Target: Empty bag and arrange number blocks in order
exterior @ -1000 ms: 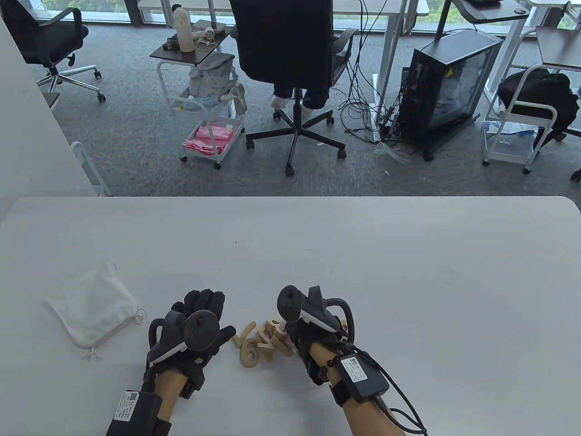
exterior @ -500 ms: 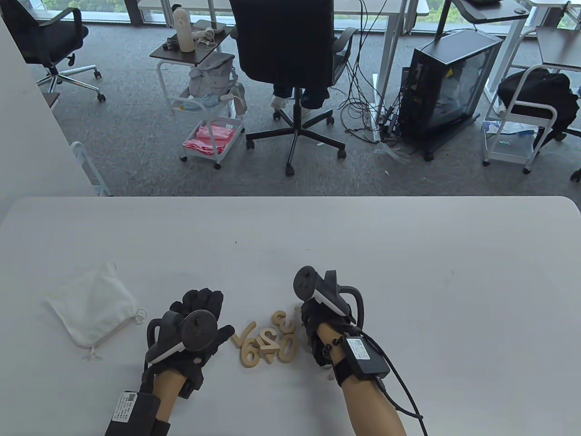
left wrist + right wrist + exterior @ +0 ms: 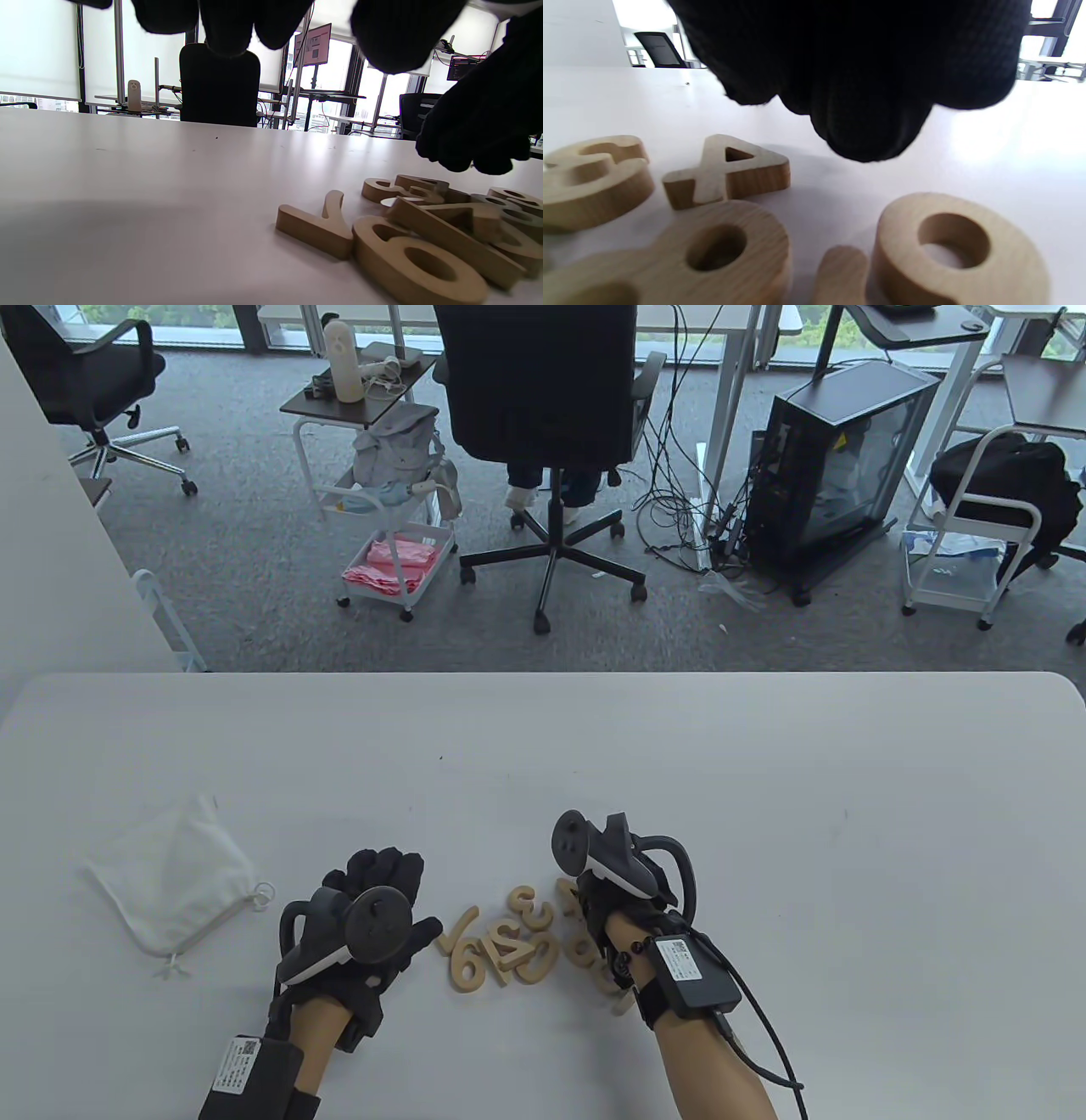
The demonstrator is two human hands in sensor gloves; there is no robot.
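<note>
I saw both hands low at the near edge of the white surface (image 3: 764,780). Left hand (image 3: 373,929) lay palm down, fingers relaxed and spread forward, holding nothing, just left of the pile. Right hand (image 3: 607,912) hung over the right side of the pile; in the right wrist view its fingers (image 3: 865,84) hung curled above the blocks with nothing visibly in them, but I could not tell for sure whether it gripped anything.

Between the hands sat the number blocks (image 3: 509,942), plain wood, heaped and overlapping, not in order. A 7 block (image 3: 456,931) lay at the left edge, touching the 6 block (image 3: 467,967) just nearer. A 3 block (image 3: 528,903) lay at the far side. In the right wrist view a 4 block (image 3: 725,169) lay flat under the fingers.

Well left of the hands, the white drawstring bag (image 3: 170,878) lay flat and slack, cord end toward the left hand.

Beyond the surface I saw a black office chair (image 3: 543,390) with a person's legs beneath.
</note>
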